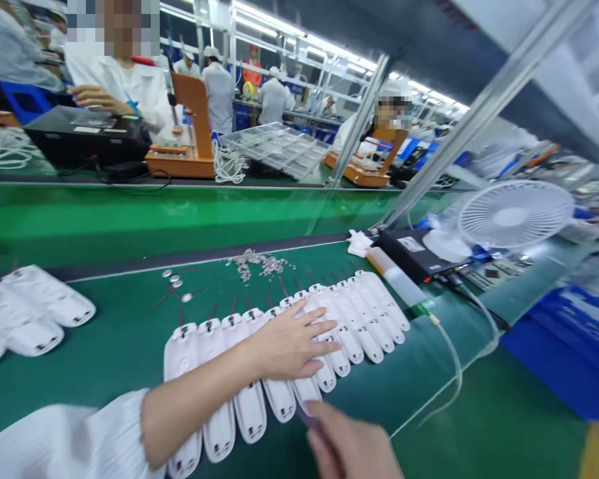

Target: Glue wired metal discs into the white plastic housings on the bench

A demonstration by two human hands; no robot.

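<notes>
A long row of white plastic shells (250,412) with thin red and black wires at their far ends lies side by side on the green bench. My left hand (289,342) rests flat across the middle of this row, fingers spread. At the bottom, my right hand (354,442) is closed around a slim dark purple tool (324,432). The tool's tip is by the near end of one shell, and blur hides its exact kind. Behind the row lie small silver discs with wires (186,297) and a scatter of tiny metal pieces (259,263).
More white shells (34,309) lie at the left. Right of the row are a light bar with a cable (399,283), a black box (409,249) and a white fan (516,213). A green partition (180,216) and metal posts rise behind. Co-workers sit beyond.
</notes>
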